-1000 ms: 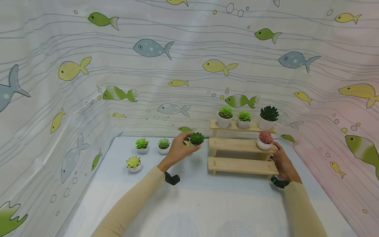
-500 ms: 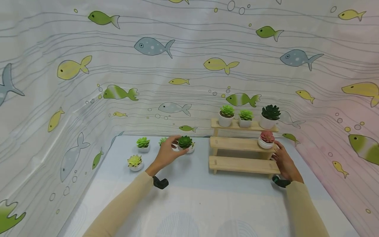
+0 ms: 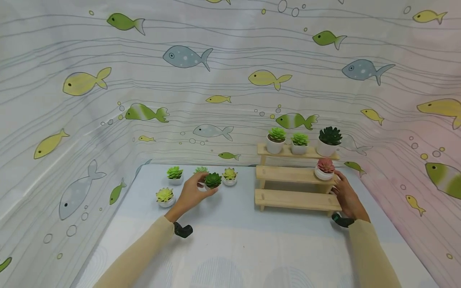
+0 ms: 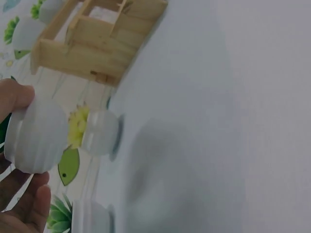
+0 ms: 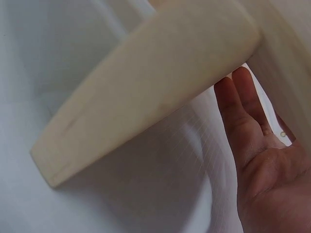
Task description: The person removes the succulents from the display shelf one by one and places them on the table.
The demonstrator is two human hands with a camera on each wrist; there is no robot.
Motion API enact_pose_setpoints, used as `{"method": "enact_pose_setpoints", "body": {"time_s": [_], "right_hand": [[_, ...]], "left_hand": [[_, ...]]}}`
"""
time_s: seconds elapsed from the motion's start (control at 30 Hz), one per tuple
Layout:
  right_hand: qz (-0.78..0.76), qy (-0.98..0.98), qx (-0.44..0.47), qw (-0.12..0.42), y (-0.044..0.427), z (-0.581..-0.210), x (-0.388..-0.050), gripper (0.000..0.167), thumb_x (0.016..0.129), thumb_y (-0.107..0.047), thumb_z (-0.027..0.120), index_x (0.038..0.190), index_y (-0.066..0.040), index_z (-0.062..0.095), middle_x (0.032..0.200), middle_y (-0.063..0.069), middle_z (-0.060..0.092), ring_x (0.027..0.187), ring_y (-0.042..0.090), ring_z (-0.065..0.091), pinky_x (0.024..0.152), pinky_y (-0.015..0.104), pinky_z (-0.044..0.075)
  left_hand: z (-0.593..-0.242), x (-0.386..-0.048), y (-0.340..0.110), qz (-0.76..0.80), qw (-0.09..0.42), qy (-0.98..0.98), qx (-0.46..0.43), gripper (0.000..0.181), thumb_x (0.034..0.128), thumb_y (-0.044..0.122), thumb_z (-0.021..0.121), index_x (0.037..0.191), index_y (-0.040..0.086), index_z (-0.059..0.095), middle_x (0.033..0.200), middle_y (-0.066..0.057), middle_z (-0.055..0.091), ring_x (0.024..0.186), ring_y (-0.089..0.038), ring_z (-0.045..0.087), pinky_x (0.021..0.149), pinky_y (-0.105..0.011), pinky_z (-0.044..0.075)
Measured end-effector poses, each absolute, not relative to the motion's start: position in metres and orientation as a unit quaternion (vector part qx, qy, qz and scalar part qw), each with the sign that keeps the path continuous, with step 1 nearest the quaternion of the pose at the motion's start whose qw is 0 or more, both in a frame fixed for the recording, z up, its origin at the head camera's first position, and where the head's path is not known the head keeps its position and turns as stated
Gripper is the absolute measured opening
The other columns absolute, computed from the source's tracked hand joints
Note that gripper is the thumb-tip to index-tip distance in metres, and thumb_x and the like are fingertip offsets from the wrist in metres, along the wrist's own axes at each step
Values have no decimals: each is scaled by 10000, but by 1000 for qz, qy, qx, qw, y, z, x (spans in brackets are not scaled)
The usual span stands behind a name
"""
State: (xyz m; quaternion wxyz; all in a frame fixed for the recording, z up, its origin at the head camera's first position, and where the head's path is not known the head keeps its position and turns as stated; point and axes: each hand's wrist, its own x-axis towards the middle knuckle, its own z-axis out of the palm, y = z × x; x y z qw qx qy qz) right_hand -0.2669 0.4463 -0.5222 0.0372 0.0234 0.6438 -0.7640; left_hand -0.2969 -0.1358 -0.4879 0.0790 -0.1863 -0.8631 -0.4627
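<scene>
My left hand (image 3: 189,195) holds a dark green succulent (image 3: 213,181) in a white pot above the table, and the left wrist view shows thumb and fingers around that ribbed white pot (image 4: 39,136). Just right of it a yellow-green succulent (image 3: 229,176) stands on the table. Partly behind the hand is a pale green succulent (image 3: 201,170). At the right end of the three-tier wooden stand (image 3: 288,175), my right hand (image 3: 347,199) touches the wood with fairly straight fingers (image 5: 248,97). Close by, a pink succulent (image 3: 325,169) sits on the middle tier.
On the top tier stand two light green succulents (image 3: 276,140) and a large dark green one (image 3: 328,141). A bright green succulent (image 3: 175,175) and a yellow one (image 3: 165,197) are at the table's left. Fish-printed cloth walls (image 3: 173,100) enclose the table.
My left hand has moved left and slightly down with the dark green succulent, away from the stand, uncovering the yellow-green succulent. My right hand stays at the stand's right end.
</scene>
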Motion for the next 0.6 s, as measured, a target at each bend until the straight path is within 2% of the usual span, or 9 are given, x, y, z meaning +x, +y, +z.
{"method": "enact_pose_setpoints", "body": {"time_s": [0.13,0.37,0.6], "right_hand": [[-765,643,30,35,445,-521,-267,446,1120,-383,389,1501,-470,175,1591,27,203,1305,177,368,867,230,510],[-770,637,22,35,447,-523,-268,403,1130,-333,370,1479,-467,219,1464,-62,326,1231,128,429,866,249,511],[-771,636,19,31,448,-525,-268,411,1127,-338,374,1488,-453,213,1452,-67,326,1247,146,405,873,239,509]], "left_hand": [[-493,-293,-145,-459,75,-868,-175,742,835,410,871,1416,54,577,1296,-104,629,1042,-272,632,891,-442,548],[-498,-287,-159,-450,62,-877,-154,765,837,460,857,1429,68,571,1308,-106,625,1055,-296,638,882,-434,548],[-507,-281,-173,-452,58,-878,-145,756,835,438,865,1423,59,578,1280,-118,634,1052,-291,637,882,-438,553]]}}
